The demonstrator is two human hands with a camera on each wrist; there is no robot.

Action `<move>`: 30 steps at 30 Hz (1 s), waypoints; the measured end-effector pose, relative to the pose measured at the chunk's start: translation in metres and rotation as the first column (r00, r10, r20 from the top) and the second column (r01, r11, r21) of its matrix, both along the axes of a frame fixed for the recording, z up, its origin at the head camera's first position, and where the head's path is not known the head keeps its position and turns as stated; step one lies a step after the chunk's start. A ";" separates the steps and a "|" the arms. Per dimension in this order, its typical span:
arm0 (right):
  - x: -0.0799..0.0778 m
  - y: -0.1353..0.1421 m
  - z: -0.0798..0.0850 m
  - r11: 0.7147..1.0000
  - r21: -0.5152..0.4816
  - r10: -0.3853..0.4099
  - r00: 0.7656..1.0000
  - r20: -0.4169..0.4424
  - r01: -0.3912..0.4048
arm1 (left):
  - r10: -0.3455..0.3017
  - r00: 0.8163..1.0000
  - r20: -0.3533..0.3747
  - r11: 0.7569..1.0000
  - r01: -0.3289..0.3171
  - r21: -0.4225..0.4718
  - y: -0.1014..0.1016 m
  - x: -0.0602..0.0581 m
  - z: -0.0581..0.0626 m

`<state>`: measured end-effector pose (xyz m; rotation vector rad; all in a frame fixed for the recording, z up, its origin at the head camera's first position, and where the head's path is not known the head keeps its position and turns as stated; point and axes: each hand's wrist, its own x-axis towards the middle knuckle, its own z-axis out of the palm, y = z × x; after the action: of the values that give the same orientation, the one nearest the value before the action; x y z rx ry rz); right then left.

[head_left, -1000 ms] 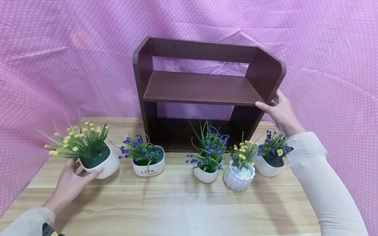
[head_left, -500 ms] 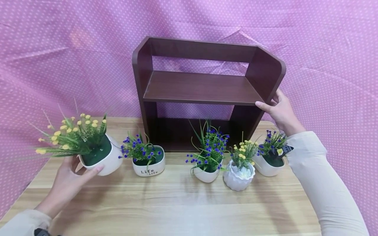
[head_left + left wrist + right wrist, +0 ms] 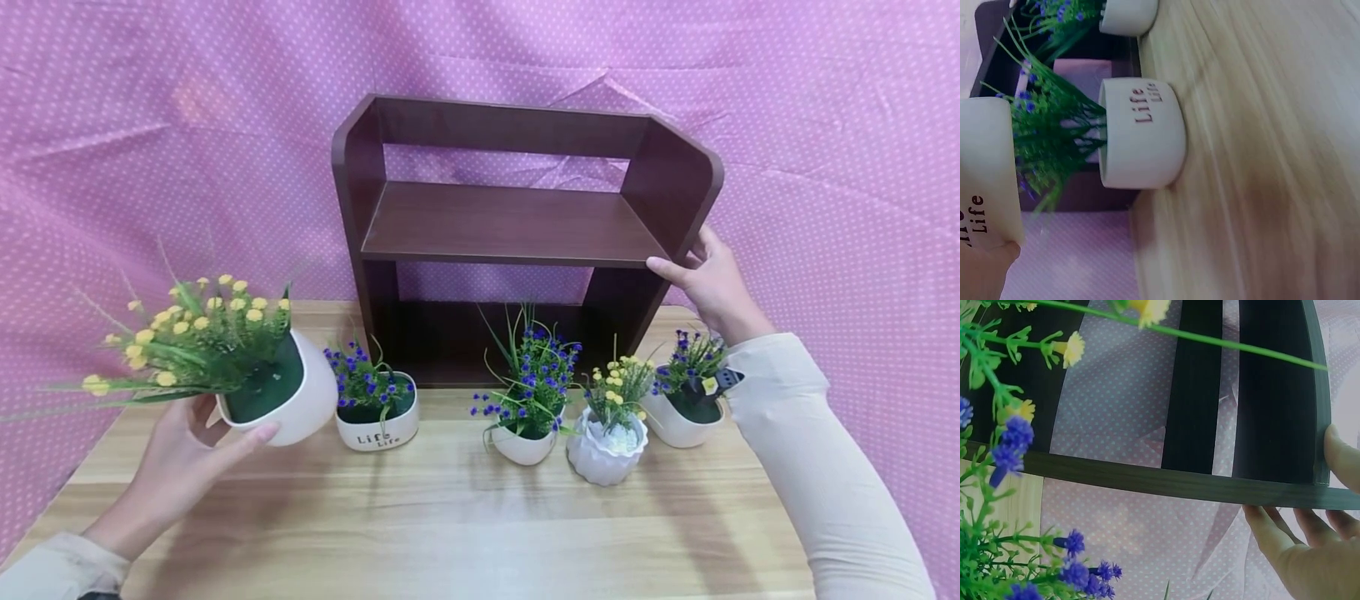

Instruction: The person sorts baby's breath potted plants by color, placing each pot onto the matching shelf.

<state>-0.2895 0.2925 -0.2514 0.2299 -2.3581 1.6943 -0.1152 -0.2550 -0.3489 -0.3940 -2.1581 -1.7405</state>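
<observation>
My left hand (image 3: 180,454) grips a white pot with yellow flowers (image 3: 315,400), tilted to the left and held above the table. In the left wrist view this pot (image 3: 988,169) bears the word Life, and only a bit of the hand shows under it. My right hand (image 3: 716,287) holds the right side panel of a dark brown two-tier shelf (image 3: 517,221), thumb at the middle board's front corner. In the right wrist view the fingers (image 3: 1272,537) lie against the panel's outer face. Neither shelf tier bears anything that I can see.
A Life pot with blue flowers (image 3: 377,429) stands just right of the held pot. Before the shelf's right half stand another blue-flowered pot (image 3: 525,446), a ridged pot with yellow flowers (image 3: 607,458) and a blue-flowered pot (image 3: 682,425) under my right wrist. Pink dotted cloth (image 3: 187,167) hangs behind.
My left hand has lifted the yellow-flowered pot off the table and carried it a little to the right, near the Life pot. My right hand has stayed on the shelf.
</observation>
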 end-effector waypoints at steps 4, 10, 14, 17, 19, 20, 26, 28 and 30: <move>0.000 0.001 0.001 1.000 -0.020 0.007 1.000 0.008 -0.006 | -0.018 1.000 -0.020 0.998 0.017 -0.062 0.010 -0.001 0.010; 0.001 0.001 0.001 0.999 -0.042 0.012 1.000 0.018 -0.011 | -0.041 0.999 -0.034 0.981 0.034 -0.189 0.025 -0.005 0.034; 0.000 0.000 0.001 0.999 -0.040 0.010 1.000 0.025 -0.009 | -0.086 0.995 -0.043 0.974 0.074 -0.215 0.038 -0.009 0.047; -0.001 0.000 0.001 1.000 -0.020 0.005 1.000 0.025 -0.004 | -0.116 0.993 -0.024 0.969 0.108 -0.221 0.048 -0.014 0.054; -0.001 -0.001 0.001 1.000 -0.010 0.004 1.000 0.026 -0.003 | -0.124 0.992 0.000 0.963 0.121 -0.240 0.055 -0.017 0.059; -0.001 -0.001 0.001 1.000 -0.007 0.004 1.000 0.026 -0.004 | -0.129 0.992 0.014 0.961 0.128 -0.246 0.059 -0.019 0.062; 0.001 -0.002 0.002 1.000 -0.008 -0.006 1.000 0.021 0.006 | -0.187 0.982 0.024 0.954 0.188 -0.235 0.082 -0.035 0.077; 0.002 -0.002 0.002 1.000 -0.013 -0.008 1.000 0.020 0.009 | -0.218 0.976 0.007 0.951 0.214 -0.222 0.089 -0.041 0.081; 0.002 -0.002 0.002 1.000 -0.015 -0.009 1.000 0.021 0.010 | -0.249 0.968 -0.011 0.945 0.240 -0.223 0.096 -0.048 0.086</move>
<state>-0.2876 0.2904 -0.2497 0.1988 -2.3563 1.7183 -0.1630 -0.1586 -0.2634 -0.7777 -2.3653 -1.5998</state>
